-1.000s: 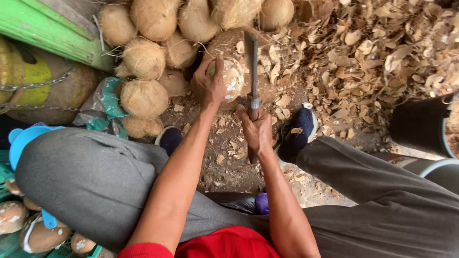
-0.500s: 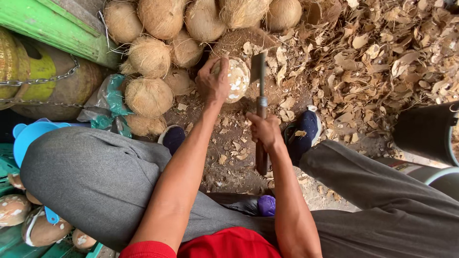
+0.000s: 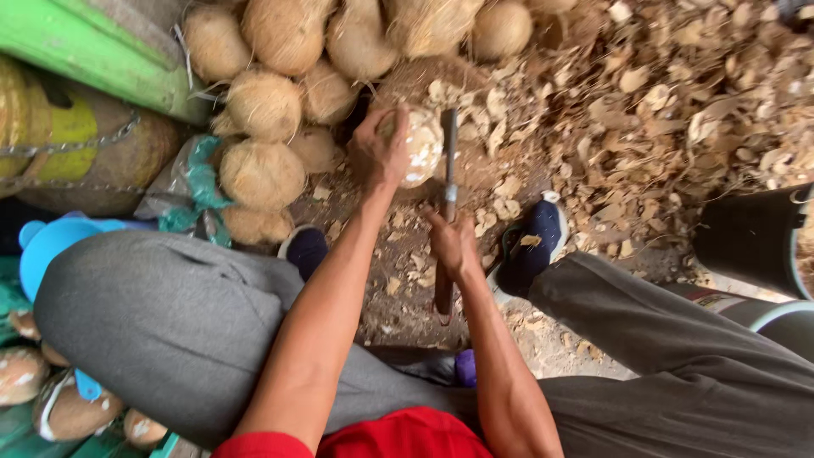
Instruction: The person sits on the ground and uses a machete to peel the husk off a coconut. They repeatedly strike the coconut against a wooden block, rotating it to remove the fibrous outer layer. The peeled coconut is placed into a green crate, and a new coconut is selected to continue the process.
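Observation:
My left hand [image 3: 379,151] grips a partly peeled coconut [image 3: 420,146], pale and rough, and steadies it on a round wooden block [image 3: 475,102]. My right hand [image 3: 454,244] is wrapped around the wooden handle of a long chopping knife [image 3: 447,182]. The dark blade points away from me and rests against the right side of the coconut. Both arms reach out between my knees, which are in grey trousers.
A heap of brown husked coconuts [image 3: 263,106] lies at the upper left. Husk and shell chips [image 3: 678,93] cover the ground to the right. A black bucket [image 3: 750,233] stands at the right edge. A green beam [image 3: 93,51] and blue plastic tub [image 3: 51,246] sit left.
The knife has come down from a raised position and now sits against the coconut. My left hand has turned the coconut slightly on the block.

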